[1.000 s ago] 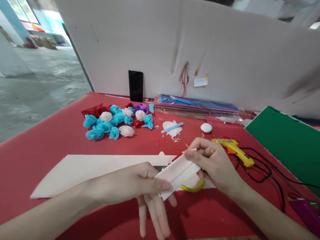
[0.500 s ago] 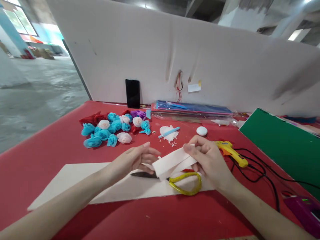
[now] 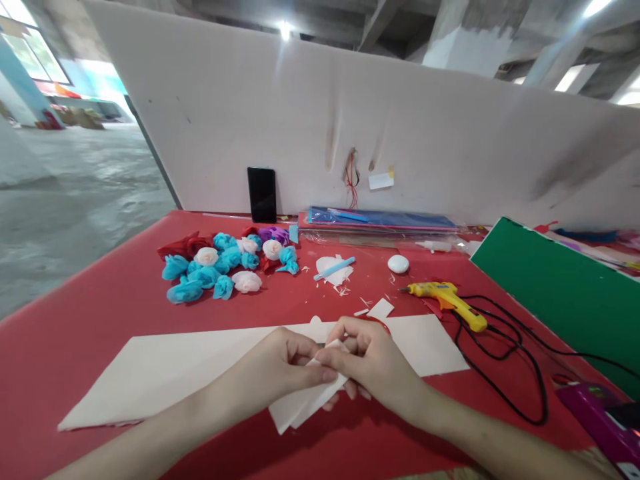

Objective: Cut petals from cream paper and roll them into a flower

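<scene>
Our left hand point(image 3: 283, 370) and right hand point(image 3: 373, 363) pinch a folded white paper point(image 3: 300, 408); behind, a clear sleeve point(image 3: 325, 235) holds coloured sheets point(image 3: 390, 219).

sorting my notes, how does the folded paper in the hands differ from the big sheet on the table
The folded paper is small; the sheet is long and wide. The folded paper is doubled into layers; the sheet is spread out. The folded paper is pinched between the left hand and right hand at a tilt; the sheet lies flat on the table. Both are pale off-white.
</scene>
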{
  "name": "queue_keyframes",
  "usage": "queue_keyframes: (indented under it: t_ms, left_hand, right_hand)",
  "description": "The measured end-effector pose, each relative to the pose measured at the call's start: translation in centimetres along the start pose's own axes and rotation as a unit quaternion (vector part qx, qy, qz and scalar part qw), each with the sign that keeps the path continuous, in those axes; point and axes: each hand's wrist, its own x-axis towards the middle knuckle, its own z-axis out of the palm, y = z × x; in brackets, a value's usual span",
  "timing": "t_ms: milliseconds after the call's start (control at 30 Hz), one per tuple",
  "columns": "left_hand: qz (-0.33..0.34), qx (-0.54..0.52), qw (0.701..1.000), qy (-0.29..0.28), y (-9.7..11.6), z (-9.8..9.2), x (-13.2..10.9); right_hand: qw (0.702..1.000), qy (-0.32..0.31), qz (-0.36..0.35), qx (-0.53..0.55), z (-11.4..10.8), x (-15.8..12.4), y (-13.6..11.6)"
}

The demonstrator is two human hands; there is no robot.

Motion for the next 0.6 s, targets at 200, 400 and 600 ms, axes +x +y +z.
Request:
queue_keyframes:
  t_ms: [200, 400, 600]
  left_hand:
    - [-0.038, -0.001, 0.999, -0.011, 0.1, 0.0, 0.0]
    - [-0.069, -0.048, 0.995, -0.05, 0.1, 0.0, -0.3]
    - [-0.07, -0.123, 0.983, -0.115, -0.4, -0.4, 0.0]
  right_hand:
    - [1.0, -0.005, -0.011, -0.013, 0.3, -0.1, 0.3]
    - [0.999, 0.012, -0.021, -0.029, 0.0, 0.0, 0.1]
    - [1.0, 0.001, 0.011, -0.007, -1.3, 0.6, -0.5]
